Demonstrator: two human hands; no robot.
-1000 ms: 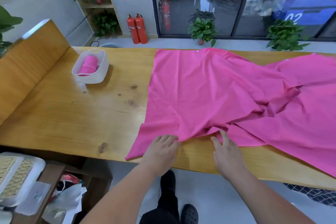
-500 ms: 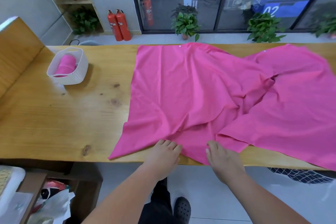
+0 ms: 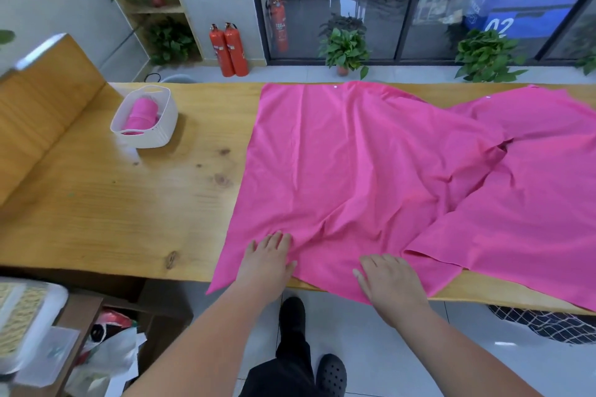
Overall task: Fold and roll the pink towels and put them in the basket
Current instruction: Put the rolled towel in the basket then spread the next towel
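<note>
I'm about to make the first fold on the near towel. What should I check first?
Left hand and right hand flat on the towel: ok.
Towel smooth: not ok, creased at the middle.
Near edge on the table: not ok, it hangs over.
Second towel clear: not ok, it overlaps the right side.
Basket has room: cannot tell; one rolled towel inside.

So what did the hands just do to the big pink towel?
Both hands pulled the big towel toward the person; its near edge now hangs over the table. The left hand and right hand now lie flat on it. The basket and its rolled towel stayed put.
</note>
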